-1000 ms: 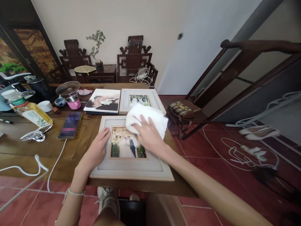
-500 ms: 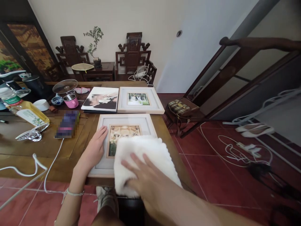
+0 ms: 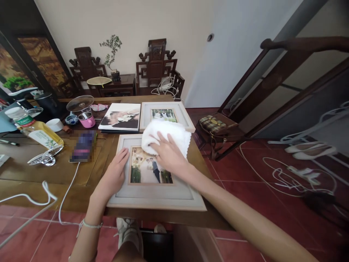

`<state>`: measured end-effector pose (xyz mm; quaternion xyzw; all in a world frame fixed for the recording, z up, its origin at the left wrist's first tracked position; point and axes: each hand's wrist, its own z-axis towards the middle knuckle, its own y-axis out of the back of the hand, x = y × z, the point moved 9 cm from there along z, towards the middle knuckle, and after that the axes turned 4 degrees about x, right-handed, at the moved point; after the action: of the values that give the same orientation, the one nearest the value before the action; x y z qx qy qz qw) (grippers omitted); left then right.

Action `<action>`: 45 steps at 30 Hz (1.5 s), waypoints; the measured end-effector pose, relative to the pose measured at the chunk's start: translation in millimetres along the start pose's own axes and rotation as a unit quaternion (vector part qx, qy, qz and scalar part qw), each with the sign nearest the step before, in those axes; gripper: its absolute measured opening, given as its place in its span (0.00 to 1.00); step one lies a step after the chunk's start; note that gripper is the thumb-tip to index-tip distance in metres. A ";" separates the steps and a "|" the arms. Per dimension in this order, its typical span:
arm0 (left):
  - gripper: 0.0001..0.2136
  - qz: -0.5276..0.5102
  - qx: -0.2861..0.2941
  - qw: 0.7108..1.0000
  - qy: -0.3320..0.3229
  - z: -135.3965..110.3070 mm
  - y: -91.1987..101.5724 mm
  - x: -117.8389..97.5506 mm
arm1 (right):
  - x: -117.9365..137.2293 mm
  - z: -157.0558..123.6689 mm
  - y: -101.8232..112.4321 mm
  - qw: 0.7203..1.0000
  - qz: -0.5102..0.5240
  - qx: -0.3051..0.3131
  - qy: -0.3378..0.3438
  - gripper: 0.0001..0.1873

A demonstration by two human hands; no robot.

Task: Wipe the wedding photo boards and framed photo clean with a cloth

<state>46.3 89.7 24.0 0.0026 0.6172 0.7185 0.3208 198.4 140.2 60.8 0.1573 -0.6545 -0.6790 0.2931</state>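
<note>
A light wooden picture frame (image 3: pixel 160 201) lies flat at the table's front edge, with a photo (image 3: pixel 147 171) of a couple in its middle. Fingers stretched out, my left hand (image 3: pixel 116 173) rests on the frame's left side. My right hand (image 3: pixel 169 154) presses a white fluffy cloth (image 3: pixel 178 133) against the frame's upper right part, its fingers spread over the cloth and partly sunk in a fold. The cloth hides the frame's top right corner and overlaps the front edge of a second picture frame (image 3: pixel 185 114) behind it.
Left of the second frame lies a photo book (image 3: pixel 120 122). Farther left are a phone (image 3: pixel 83 145) with a white cable, a clear hair claw (image 3: pixel 46 156), a bottle (image 3: pixel 40 133), a pink mug (image 3: pixel 87 120) and a glass lid (image 3: pixel 80 103). A wooden chair (image 3: pixel 275 82) stands right.
My right hand has slid the cloth away from me, from the frame's lower right to its upper right, uncovering more of the photo. My left hand keeps its place on the frame.
</note>
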 end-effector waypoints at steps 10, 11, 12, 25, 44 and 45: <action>0.31 0.002 -0.011 1.000 0.007 0.0 -0.1 0.4 | 76.8 -52.1 -22.4 0.972 0.014 0.192 0.137 0.26; 0.31 0.003 -0.010 1.000 0.011 -0.1 0.1 0.3 | 87.6 -66.5 -23.4 0.964 0.021 0.220 0.147 0.25; 0.31 0.004 -0.009 1.000 0.014 -0.2 0.5 0.0 | 98.3 -79.8 -21.4 0.958 0.032 0.232 0.164 0.24; 0.31 -0.025 -0.001 0.999 0.031 -2.2 -1.7 2.6 | 46.9 -56.1 -13.7 0.989 0.086 0.112 0.036 0.38; 0.26 -0.132 -0.082 0.986 0.069 -4.5 25.5 -3.2 | 127.0 -68.2 -23.0 0.956 -0.018 0.169 0.237 0.16; 0.25 -0.116 -0.067 0.988 0.071 -2.8 22.6 -3.2 | 121.6 -76.0 -23.5 0.960 -0.011 0.174 0.221 0.16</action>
<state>37.4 85.0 44.6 -0.1416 0.5851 0.7145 0.3565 144.6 5.5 51.3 0.3594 -0.6792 -0.5063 0.3914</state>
